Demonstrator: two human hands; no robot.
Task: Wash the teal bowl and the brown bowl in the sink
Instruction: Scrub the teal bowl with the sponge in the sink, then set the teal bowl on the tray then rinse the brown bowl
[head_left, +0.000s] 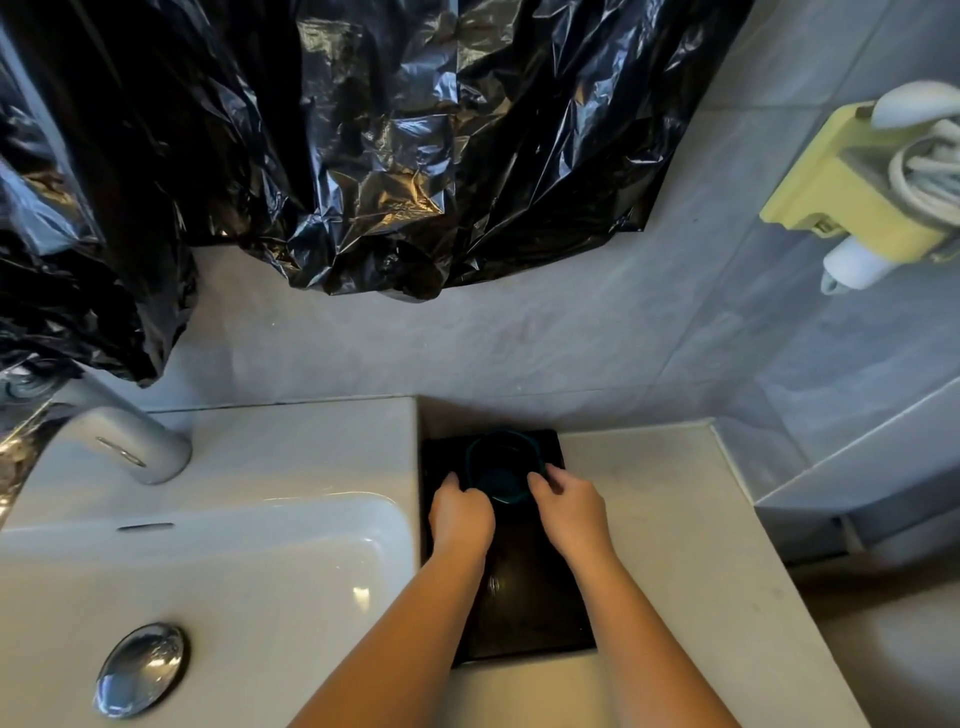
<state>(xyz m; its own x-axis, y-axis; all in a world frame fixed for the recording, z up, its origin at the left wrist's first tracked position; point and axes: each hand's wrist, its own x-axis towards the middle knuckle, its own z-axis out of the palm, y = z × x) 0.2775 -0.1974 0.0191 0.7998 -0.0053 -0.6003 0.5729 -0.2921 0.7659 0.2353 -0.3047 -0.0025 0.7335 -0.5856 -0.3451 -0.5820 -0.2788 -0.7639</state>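
Note:
A small teal bowl (501, 465) sits upright at the far end of a black tray (530, 613) on the counter, right of the sink (234, 566). My left hand (460, 514) grips the bowl's left rim, fingers curled. On the bowl's right rim, my right hand (569, 506) holds with curled fingers. No brown bowl shows in view.
A chrome tap (135, 441) stands at the sink's back left, and a chrome drain plug (140, 670) lies in the basin. Black plastic sheeting (337, 156) hangs on the wall above. A yellow holder with a white cable (872, 192) is fixed to the right wall.

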